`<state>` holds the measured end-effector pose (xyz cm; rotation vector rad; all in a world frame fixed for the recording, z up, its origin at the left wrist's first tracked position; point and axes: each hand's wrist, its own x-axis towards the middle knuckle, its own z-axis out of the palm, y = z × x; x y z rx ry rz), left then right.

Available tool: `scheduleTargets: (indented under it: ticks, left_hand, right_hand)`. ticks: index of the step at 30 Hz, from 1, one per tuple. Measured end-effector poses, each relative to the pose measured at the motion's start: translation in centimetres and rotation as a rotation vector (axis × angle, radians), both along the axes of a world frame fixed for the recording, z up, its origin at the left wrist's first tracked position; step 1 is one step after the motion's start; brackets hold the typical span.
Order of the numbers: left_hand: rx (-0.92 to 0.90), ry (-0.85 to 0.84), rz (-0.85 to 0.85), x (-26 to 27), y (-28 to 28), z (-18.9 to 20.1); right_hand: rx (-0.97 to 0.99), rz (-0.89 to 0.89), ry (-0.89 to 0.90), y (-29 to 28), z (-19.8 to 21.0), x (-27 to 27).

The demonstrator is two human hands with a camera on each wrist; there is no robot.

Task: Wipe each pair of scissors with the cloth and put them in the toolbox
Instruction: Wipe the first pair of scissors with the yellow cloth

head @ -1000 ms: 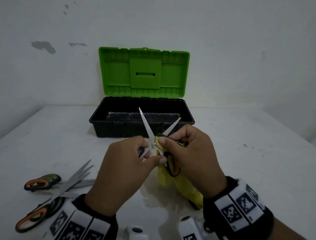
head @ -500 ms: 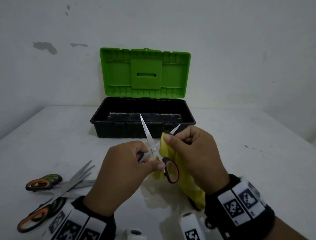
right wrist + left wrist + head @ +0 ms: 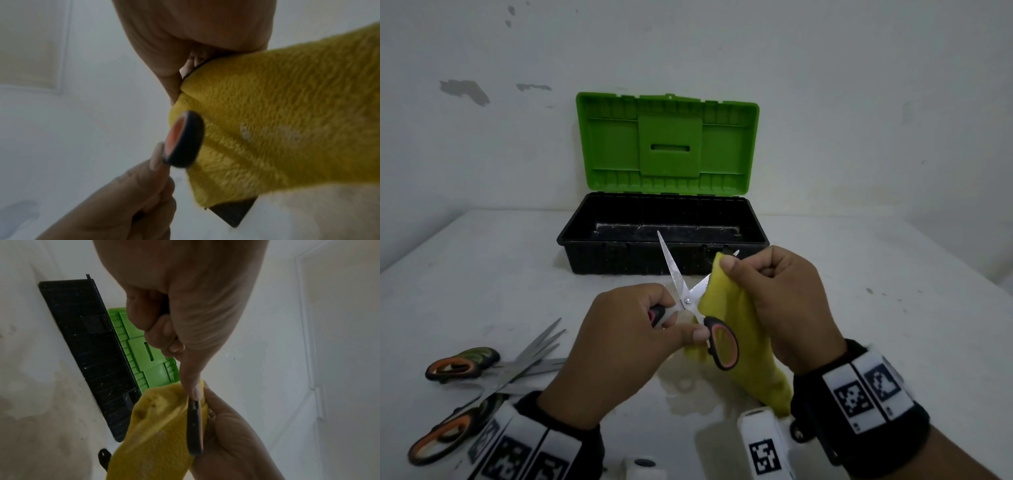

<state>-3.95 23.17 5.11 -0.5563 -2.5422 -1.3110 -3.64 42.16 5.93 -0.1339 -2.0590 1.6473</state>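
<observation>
Left hand (image 3: 616,346) grips the opened scissors (image 3: 690,301) above the worktop's near edge; right hand (image 3: 780,305) pinches the cloth (image 3: 729,329) round one blade, best drawn tipward, away from the edge

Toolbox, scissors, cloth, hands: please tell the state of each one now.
Toolbox: open, lid up.
Held scissors: blades spread, above the table.
Yellow cloth: wrapped over one blade.
Left hand: grips a handle.
Right hand: pinches the cloth.
Other scissors: lying on the table.
</observation>
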Motion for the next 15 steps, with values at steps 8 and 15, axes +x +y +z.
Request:
scheduleTargets:
  ticks: [8,15]
  left_hand:
    - [0.007,0.007,-0.022,0.2,-0.3,0.2]
    - [0.037,0.015,-0.049,0.2,-0.5,0.5]
  right_hand:
    - [-0.023,-0.019,0.021,0.1,0.0,-0.1]
    - [-0.075,0.005,0.022,0.2,0.4,0.1]
